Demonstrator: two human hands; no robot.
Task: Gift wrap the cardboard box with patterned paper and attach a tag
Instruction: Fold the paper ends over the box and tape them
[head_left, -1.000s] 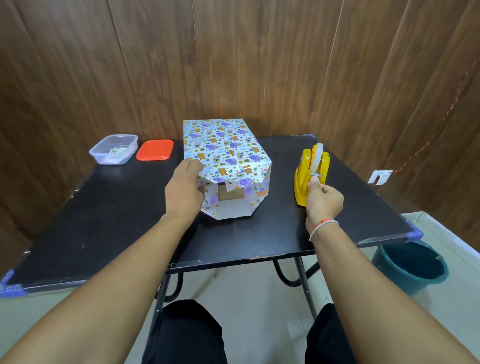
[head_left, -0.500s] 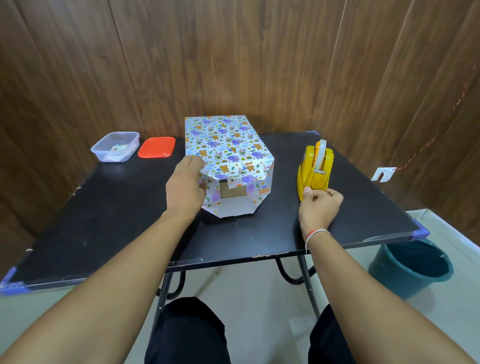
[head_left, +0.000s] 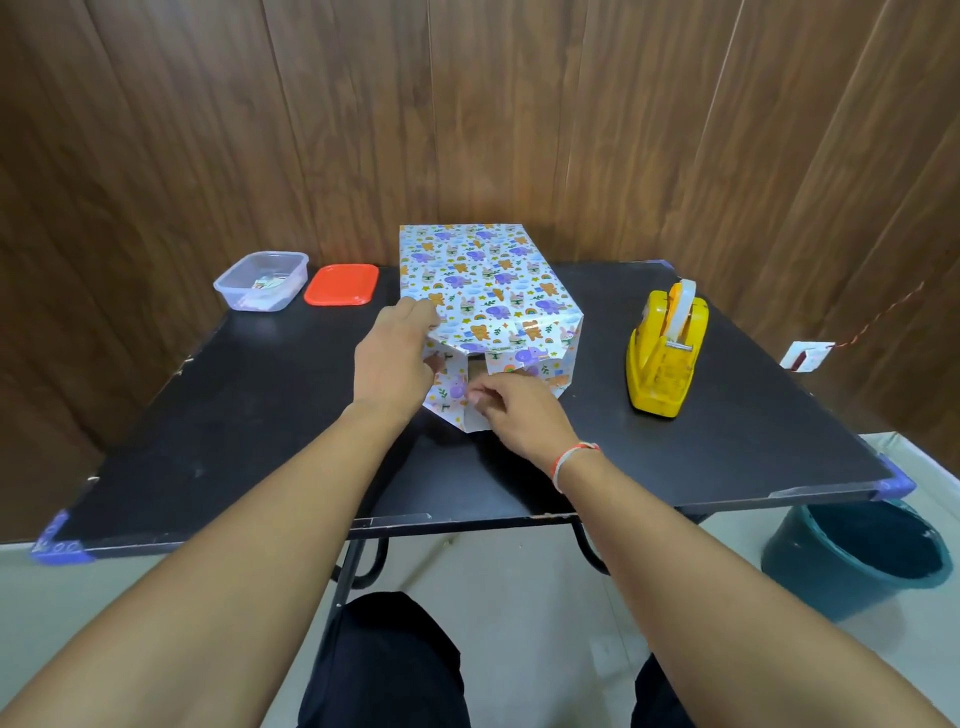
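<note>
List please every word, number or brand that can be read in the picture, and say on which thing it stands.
None can be read.
Patterned paper: only printed animals and rainbows.
Tape dispenser: no legible marking.
Items in the clear container: too small and blurred.

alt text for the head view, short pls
Two bare hands work the open near end of a box wrapped in patterned paper on a black table: left hand presses the corner fold, right hand pinches at the flap. Yellow tape dispenser stands right.

White animal-print paper (head_left: 480, 275) — black table (head_left: 260, 415), yellow tape dispenser (head_left: 662, 358), red lid (head_left: 341, 284).
</note>
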